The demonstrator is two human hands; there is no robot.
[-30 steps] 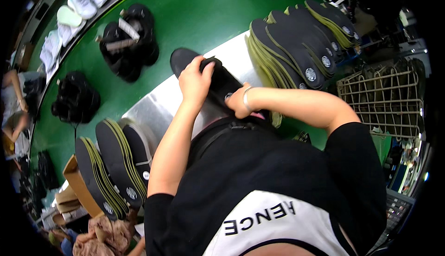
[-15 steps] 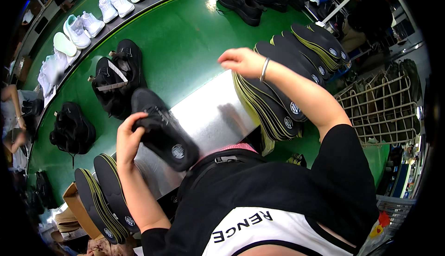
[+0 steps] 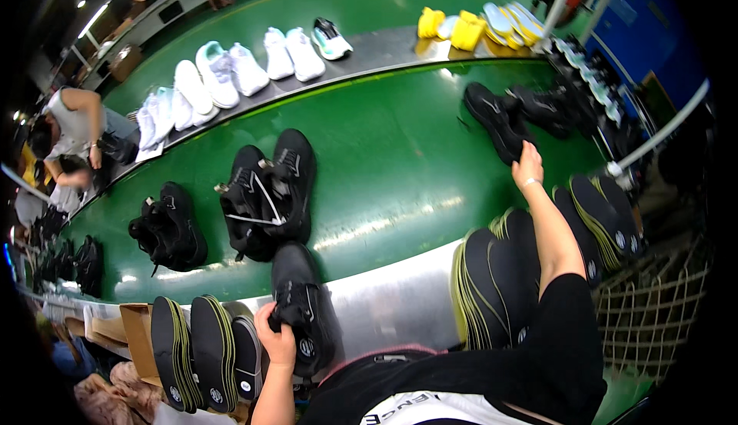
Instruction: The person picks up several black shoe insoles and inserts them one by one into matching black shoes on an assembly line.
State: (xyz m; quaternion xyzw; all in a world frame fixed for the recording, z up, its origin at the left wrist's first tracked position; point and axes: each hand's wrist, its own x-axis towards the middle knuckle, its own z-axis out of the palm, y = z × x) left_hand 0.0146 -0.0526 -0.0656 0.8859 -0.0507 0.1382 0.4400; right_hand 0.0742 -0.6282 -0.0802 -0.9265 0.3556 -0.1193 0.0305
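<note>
My left hand [image 3: 277, 338] grips the collar of a black sneaker [image 3: 294, 273] at the near edge of the bench; a dark insole with a pale round mark shows in its opening. Stretched far out to the right, my right hand [image 3: 529, 168] has its fingers closed at the heel of another black sneaker [image 3: 492, 117]. Beside that one lies a further black sneaker [image 3: 544, 108]. Just beyond the shoe in my left hand stands a pair of black sneakers [image 3: 294, 167] with a pale strip across it. More black shoes [image 3: 171, 225] sit to the left.
Stacks of black insoles with yellow-green edges stand at right [image 3: 484, 286] and near left [image 3: 211, 348], by a cardboard box [image 3: 137, 325]. A metal plate [image 3: 384, 306] lies before me. White shoes [image 3: 246, 70] and yellow pieces [image 3: 467, 31] line the far ledge. A co-worker [image 3: 77, 117] is at left.
My right hand has reached out from above the insole stacks to the sneaker at the far right. My left hand still holds its sneaker near me. The view has shifted, showing more of the far side.
</note>
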